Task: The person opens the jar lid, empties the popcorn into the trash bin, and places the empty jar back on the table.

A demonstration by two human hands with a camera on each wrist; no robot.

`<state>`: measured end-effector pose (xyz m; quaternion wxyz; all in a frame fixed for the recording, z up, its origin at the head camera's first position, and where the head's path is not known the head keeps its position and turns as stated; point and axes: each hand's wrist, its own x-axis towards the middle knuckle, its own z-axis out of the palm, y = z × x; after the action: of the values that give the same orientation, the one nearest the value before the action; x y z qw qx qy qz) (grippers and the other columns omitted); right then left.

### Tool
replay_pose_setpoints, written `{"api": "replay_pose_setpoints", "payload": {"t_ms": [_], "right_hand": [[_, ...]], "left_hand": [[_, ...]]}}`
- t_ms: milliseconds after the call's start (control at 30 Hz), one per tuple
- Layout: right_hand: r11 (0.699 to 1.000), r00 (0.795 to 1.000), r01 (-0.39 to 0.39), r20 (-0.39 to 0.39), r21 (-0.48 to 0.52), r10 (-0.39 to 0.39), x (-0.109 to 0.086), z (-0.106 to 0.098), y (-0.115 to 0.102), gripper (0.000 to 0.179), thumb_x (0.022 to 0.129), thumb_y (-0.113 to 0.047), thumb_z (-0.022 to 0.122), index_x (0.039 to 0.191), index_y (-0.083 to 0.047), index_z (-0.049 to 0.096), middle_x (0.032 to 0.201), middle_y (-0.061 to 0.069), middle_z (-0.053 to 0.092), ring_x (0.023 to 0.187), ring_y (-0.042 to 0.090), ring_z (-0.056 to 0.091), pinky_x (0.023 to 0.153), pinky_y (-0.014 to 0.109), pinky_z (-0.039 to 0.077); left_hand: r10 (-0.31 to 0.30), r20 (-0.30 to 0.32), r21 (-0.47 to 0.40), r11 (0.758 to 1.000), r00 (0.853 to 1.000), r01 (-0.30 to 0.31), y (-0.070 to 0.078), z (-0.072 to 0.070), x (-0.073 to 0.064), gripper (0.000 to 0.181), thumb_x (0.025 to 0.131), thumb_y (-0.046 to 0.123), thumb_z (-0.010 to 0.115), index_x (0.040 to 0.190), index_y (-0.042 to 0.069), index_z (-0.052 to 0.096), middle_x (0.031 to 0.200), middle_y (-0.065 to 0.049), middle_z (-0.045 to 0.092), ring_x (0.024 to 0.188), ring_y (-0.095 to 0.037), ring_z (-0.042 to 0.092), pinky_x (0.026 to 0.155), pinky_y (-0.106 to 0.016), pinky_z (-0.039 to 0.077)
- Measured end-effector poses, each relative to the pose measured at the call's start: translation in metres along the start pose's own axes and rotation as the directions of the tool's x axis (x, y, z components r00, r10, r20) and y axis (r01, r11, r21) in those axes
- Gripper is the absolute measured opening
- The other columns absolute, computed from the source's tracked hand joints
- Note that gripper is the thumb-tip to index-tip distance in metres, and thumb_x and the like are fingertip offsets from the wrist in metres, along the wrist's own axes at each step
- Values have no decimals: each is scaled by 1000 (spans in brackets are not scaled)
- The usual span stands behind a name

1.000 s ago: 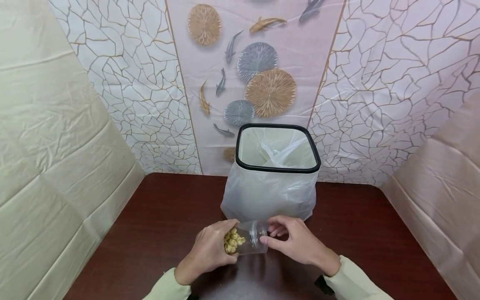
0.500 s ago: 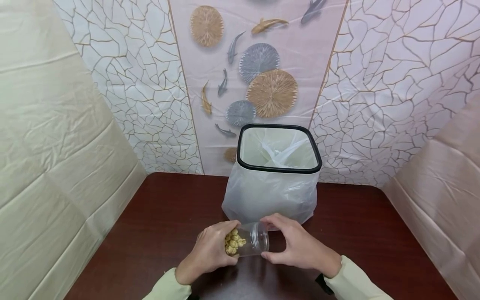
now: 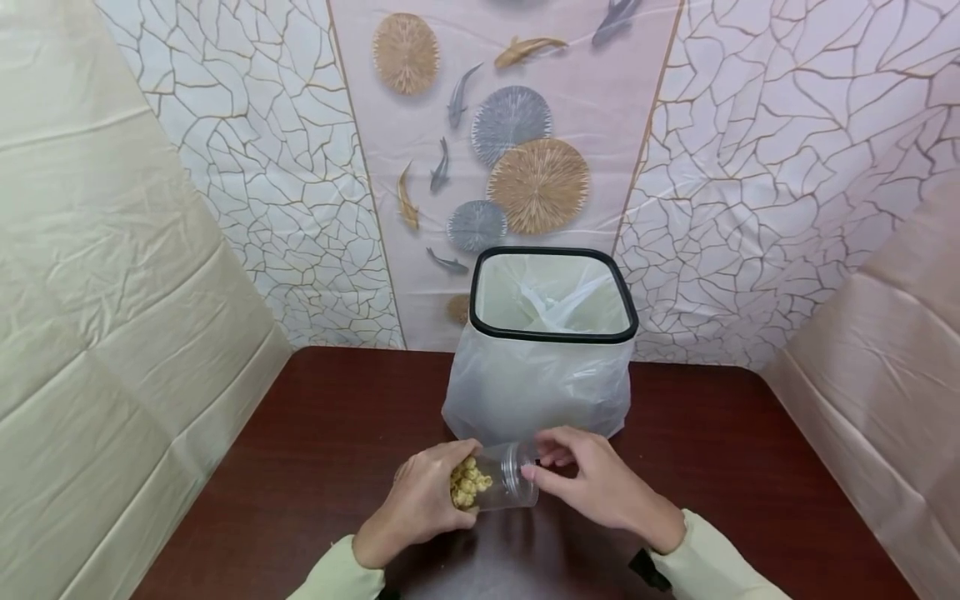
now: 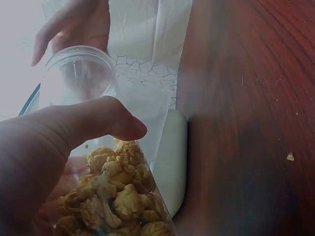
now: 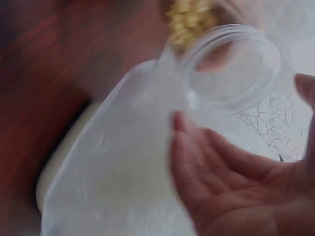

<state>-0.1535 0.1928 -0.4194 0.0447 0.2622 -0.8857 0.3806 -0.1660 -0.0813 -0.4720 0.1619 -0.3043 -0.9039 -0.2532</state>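
Observation:
My left hand (image 3: 423,492) grips a clear plastic jar (image 3: 498,479) lying on its side above the table, its ridged end pointing right. Caramel-coloured popcorn (image 4: 118,191) fills the part of the jar by my left palm, and my left thumb (image 4: 106,118) crosses the wall in the left wrist view. Close to the ridged end is my right hand (image 3: 600,483), fingers loosely bent. In the right wrist view those fingers (image 5: 187,152) stand apart from the ridged rim (image 5: 231,105) and hold nothing. Whether a clear lid covers that end I cannot tell.
Just behind the jar stands a white bin with a black rim (image 3: 555,337), lined with a translucent bag (image 3: 536,387) that hangs over its outside. A small crumb (image 4: 290,157) lies on the dark red wooden table (image 3: 352,408). Fabric walls enclose the back and sides.
Half a second ago my right fingers spanned the jar's ridged end; now they are drawn back and more bent, as they were a second ago. My left hand and the jar stay nearly still.

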Motion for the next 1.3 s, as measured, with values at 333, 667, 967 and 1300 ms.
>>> {"api": "replay_pose_setpoints", "payload": {"t_ms": [333,667,967,1300], "right_hand": [[974,970,-217,128,63,208,2,6,-4,51,91,-51,79,110,-3,74,93,-1,74,81,8,71,75,23,59],[987,986,158,65,-44,-155,3,3,2,61,80,-34,90,130,-9,66,116,-4,71,103,11,72,91,31,61],[883,920,391,89,-258,-382,-1,-18,4,79,73,-29,93,142,-11,60,137,-8,61,121,6,62,102,22,54],[845,929,360,70,-397,-363,-20,-42,34,77,64,-30,96,133,-10,67,128,-6,60,113,5,55,90,18,52]], "left_hand": [[0,18,15,1000,1000,-1,1,1,-2,75,60,26,97,129,18,69,127,4,75,110,-15,73,85,-35,63],[-12,3,-5,1000,1000,12,0,-2,-2,76,60,27,98,130,15,69,127,2,75,111,-14,73,87,-35,63],[-12,-3,-38,999,1000,12,1,-4,-3,77,60,27,97,132,15,69,127,2,75,112,-14,73,90,-37,62],[-29,-54,-50,998,998,26,-9,-11,-8,79,56,25,97,129,15,70,117,3,78,103,-10,72,83,-34,61]]}}
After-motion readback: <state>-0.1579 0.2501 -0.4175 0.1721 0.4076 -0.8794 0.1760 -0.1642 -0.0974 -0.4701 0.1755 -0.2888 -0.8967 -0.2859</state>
